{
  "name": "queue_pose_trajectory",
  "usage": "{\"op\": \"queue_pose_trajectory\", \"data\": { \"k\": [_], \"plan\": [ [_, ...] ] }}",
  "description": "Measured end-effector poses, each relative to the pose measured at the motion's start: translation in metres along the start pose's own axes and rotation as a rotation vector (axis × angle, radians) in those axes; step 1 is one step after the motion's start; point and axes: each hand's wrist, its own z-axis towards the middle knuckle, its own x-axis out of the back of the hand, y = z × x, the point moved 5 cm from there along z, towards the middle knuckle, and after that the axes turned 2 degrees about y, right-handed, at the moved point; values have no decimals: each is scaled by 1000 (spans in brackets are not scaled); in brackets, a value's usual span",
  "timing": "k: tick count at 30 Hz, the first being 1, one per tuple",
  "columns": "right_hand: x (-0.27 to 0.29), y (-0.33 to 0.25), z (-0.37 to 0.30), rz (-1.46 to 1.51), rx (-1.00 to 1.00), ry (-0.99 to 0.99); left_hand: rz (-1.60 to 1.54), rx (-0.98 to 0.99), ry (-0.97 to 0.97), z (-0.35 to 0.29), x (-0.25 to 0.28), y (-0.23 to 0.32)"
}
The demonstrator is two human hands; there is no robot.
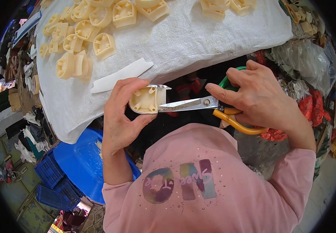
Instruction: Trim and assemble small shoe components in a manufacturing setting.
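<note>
My left hand [122,103] grips a cream plastic part [144,100] by its rounded side, fingers above and thumb below. Small posts stand inside the part, and a shiny strip runs along its edge, sticking out past the right side. My right hand [253,95] is closed round a pair of scissors [193,103] with one green and one orange handle. The blades point left, and their tips reach the part's right edge. Just beyond my left hand, a white curved strip [122,75] lies on the white woven cloth [168,42].
Several similar cream parts [85,30] are heaped at the cloth's far left, with a few more [216,7] farther right. A blue tub [77,159] and dark blue baskets [51,171] stand at lower left. Clear plastic bags [307,62] and red bags [313,106] lie at right.
</note>
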Motion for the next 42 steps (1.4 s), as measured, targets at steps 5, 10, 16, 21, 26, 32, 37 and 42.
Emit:
{"op": "queue_pose_trajectory", "data": {
  "k": [5,10,16,21,26,32,37,42],
  "plan": [
    [1,2,1,-42,93,27,-18,23,-29,0,-2,-4],
    [-3,5,-1,-29,133,60,-28,8,-87,0,-7,-4],
    [-1,8,0,-90,243,160,24,44,-126,2,-12,-3],
    [-6,12,-2,-174,294,136,-13,37,-122,3,-13,-4],
    [-4,38,-13,-50,-3,184,-78,58,-34,6,-11,-3],
    [-28,66,-42,416,-453,408,13,12,94,25,-16,2],
    [-46,65,-31,1832,-253,789,427,-247,191,64,-47,19],
    [-33,50,-3,1898,-163,1017,523,-140,70,71,-61,12]
  ]
}}
